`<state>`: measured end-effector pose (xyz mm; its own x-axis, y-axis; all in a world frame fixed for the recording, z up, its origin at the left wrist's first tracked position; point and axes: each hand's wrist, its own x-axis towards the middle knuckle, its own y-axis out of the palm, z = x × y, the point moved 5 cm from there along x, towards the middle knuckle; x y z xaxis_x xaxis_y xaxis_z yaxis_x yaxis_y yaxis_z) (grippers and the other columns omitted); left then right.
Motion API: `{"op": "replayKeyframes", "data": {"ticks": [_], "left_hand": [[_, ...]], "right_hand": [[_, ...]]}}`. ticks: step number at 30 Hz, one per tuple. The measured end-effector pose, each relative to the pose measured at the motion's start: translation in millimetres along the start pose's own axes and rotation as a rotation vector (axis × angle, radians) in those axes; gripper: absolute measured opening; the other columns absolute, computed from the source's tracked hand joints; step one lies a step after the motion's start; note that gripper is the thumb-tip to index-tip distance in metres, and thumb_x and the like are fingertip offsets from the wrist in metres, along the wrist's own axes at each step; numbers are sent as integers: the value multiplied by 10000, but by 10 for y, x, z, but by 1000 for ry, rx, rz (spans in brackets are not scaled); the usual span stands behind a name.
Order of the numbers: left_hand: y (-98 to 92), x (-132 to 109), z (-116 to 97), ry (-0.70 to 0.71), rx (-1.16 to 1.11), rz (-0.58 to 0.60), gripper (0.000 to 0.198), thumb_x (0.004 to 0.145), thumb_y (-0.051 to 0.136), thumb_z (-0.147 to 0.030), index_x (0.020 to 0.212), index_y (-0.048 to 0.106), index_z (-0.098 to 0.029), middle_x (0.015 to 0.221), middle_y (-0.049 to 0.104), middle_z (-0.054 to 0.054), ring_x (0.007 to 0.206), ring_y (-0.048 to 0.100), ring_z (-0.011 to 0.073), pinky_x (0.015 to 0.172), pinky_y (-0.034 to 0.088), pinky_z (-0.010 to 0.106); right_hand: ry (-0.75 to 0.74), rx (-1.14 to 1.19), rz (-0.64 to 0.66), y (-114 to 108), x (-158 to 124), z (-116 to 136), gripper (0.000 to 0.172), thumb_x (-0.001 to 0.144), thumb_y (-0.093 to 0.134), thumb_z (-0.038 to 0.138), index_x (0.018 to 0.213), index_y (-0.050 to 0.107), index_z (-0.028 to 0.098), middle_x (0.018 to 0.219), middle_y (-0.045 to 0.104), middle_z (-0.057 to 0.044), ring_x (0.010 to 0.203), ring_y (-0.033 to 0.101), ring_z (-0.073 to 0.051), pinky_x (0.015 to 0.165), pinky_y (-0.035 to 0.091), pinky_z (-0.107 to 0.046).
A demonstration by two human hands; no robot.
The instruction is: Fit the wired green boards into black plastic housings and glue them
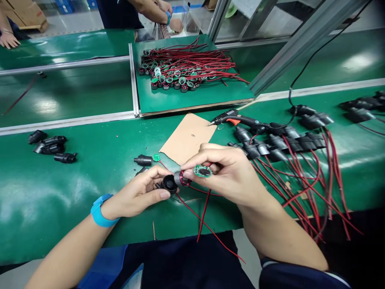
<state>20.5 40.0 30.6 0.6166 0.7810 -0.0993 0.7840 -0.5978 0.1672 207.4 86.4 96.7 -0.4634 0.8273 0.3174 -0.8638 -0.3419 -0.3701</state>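
My left hand (144, 190) wears a blue wristband (103, 210) and holds a black plastic housing (169, 184), its round opening turned toward the right. Between the fingers of my right hand (221, 172) is a small motor (182, 178), held right at the mouth of the housing. A round green circuit board (202, 171) stands out beside my right fingertips. Red wires (204, 214) hang down below both hands. Just behind my left hand lie another black housing (143, 160) and a small green board (156, 157).
A cardboard piece (188, 138) and a glue gun (237, 119) lie ahead. Wired black housings (279, 144) crowd the right; several loose ones (51, 145) lie left. A raised green board (168, 100) bears wired motors (183, 74). Beyond it, another person's hands (176, 25) show.
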Motion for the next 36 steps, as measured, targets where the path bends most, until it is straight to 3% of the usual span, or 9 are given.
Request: {"op": "replayKeyframes", "data": {"ticks": [4,9,11,15,21,26,30,36], "left_hand": [[2,27,-9,34,219,28,276,1000,603,-359,1237,618,-218,1169,630,76,1037,602,185,878,500,300],[25,32,20,52,273,-76,455,803,849,-327,1157,584,-218,1113,651,53,1010,649,196,873,542,311],[30,24,39,38,243,-115,416,810,843,-283,1118,569,-220,1069,657,38,951,671,173,833,558,290],[34,34,4,68,236,-111,316,820,828,-265,1058,630,-205,1100,646,57,941,686,166,852,590,294],[-3,26,-135,132,429,-111,391,838,809,-268,1215,703,-254,1175,645,78,1073,661,202,912,602,314],[16,-103,-203,116,499,-114,400,876,771,-263,1268,696,-285,1244,658,86,1136,653,210,922,605,321],[94,-252,-180,120,550,-128,417,868,782,-268,1275,696,-277,1201,708,92,1123,655,218,922,593,338],[79,-532,13,203,659,-336,392,880,766,-341,1262,704,-276,1175,763,89,1109,696,250,1000,534,406]], "right_hand": [[-3,-2,132,114,-31,13,65,864,785,176,927,798,170,685,606,27,571,460,-72,513,352,-219],[2,-55,257,218,-65,-36,187,877,766,163,1062,778,192,818,663,-1,695,584,-102,630,447,-231],[11,-7,283,221,-53,-48,237,893,757,184,1130,749,196,853,679,-1,707,584,-104,644,462,-228],[52,68,267,196,-8,-65,123,963,681,252,1050,736,184,833,703,3,665,585,-100,619,476,-225],[-53,14,293,173,-18,5,189,995,623,219,1124,760,227,964,712,-46,874,666,-151,790,530,-282],[-53,-88,287,67,-40,33,202,1008,605,245,1137,759,220,950,703,-46,843,667,-150,762,514,-273],[-79,-73,376,132,-56,61,189,1007,611,238,1132,749,209,980,724,-47,873,680,-148,790,518,-271],[-119,-53,547,422,-175,37,385,961,631,125,1330,621,236,1131,713,-50,962,685,-152,835,544,-277]]}}
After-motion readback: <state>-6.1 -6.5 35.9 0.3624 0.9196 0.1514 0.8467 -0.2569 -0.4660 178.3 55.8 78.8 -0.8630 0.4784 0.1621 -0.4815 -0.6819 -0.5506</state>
